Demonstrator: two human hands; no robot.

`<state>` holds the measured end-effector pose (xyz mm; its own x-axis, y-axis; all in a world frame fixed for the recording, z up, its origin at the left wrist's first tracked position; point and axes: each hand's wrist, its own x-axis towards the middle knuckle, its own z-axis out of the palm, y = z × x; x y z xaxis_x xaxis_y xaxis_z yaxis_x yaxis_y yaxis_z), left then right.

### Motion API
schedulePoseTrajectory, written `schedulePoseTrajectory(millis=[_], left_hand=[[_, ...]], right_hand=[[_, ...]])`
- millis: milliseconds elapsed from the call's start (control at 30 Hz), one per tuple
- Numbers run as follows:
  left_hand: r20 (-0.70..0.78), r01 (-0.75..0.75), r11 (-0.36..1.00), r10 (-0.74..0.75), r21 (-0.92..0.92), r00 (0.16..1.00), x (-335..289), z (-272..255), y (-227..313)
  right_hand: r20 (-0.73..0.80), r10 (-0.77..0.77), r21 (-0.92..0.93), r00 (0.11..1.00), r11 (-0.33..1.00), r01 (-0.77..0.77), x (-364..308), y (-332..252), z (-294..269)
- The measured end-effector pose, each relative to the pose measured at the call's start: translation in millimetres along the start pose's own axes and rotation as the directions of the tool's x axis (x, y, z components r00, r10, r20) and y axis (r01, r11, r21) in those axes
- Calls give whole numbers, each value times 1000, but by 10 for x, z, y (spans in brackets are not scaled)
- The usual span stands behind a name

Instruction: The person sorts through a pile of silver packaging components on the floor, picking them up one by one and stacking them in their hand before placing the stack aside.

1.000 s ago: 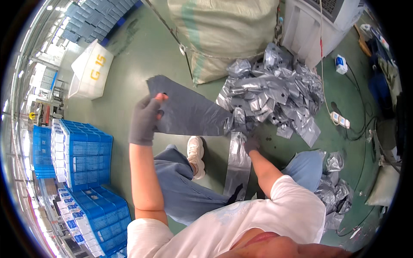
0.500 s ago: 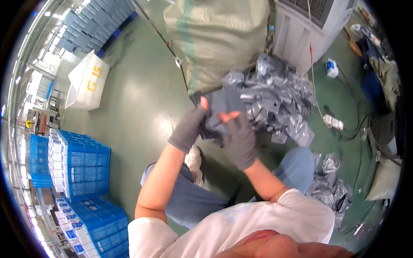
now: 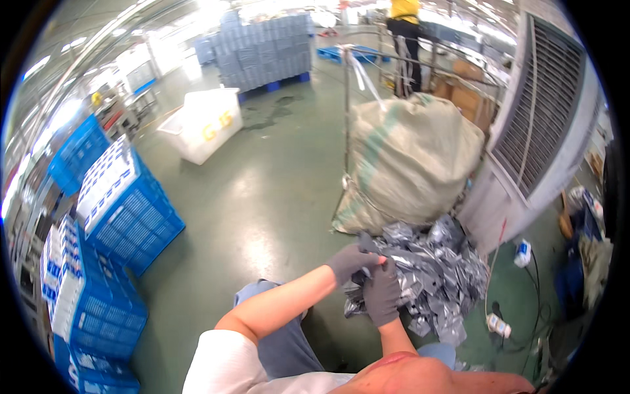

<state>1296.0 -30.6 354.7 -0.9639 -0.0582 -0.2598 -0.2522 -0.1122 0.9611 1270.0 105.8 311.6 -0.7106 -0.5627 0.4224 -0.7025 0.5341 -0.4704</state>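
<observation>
My left hand [image 3: 353, 264] and my right hand [image 3: 382, 295], both in dark grey fingerless gloves, meet in front of me with fingers closed and fingertips touching or nearly so. A dark grey flat bundle [image 3: 366, 243] shows just above my left fingers; my hands cover most of it. Whether the right fingers grip it too is hidden. Right behind and beside them, a heap of crumpled grey plastic film [image 3: 436, 276] lies on the green floor.
Behind the heap a large woven sack [image 3: 413, 164] leans inside a metal frame, beside a tall grey vented unit [image 3: 531, 125]. Blue crates [image 3: 134, 213] stand at left. Farther back are a white bin [image 3: 203, 125], stacked grey-blue boxes [image 3: 266, 52] and a standing person [image 3: 405, 39].
The view has tilted up, bringing the far hall and a person into sight. My hands have come together, and the dark grey bundle, broadly visible before, is now mostly covered.
</observation>
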Motion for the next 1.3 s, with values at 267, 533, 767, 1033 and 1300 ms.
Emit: schedulePoseTrajectory(millis=[267,533,767,1033,1300], left_hand=[[-413,155,865,-377,-478,829,211,-424,-427],[-486,31,929,-221,-368,845,118,-342,-171],[-485,116,925,-293,-363,824,112,-399,-20],[-292,80,889,-231,-450,928,214,-372,-62],[-109,135,804,-241,-580,965,350,-236,43]], right_hand=[[155,-204,295,967,943,152,154,-90,-82],[-571,214,-495,793,681,-540,31,2332,53],[-104,528,54,843,849,-526,-391,3263,255],[-268,360,193,894,929,-317,23,2709,-309],[-263,364,370,894,893,-255,542,1555,-1492]])
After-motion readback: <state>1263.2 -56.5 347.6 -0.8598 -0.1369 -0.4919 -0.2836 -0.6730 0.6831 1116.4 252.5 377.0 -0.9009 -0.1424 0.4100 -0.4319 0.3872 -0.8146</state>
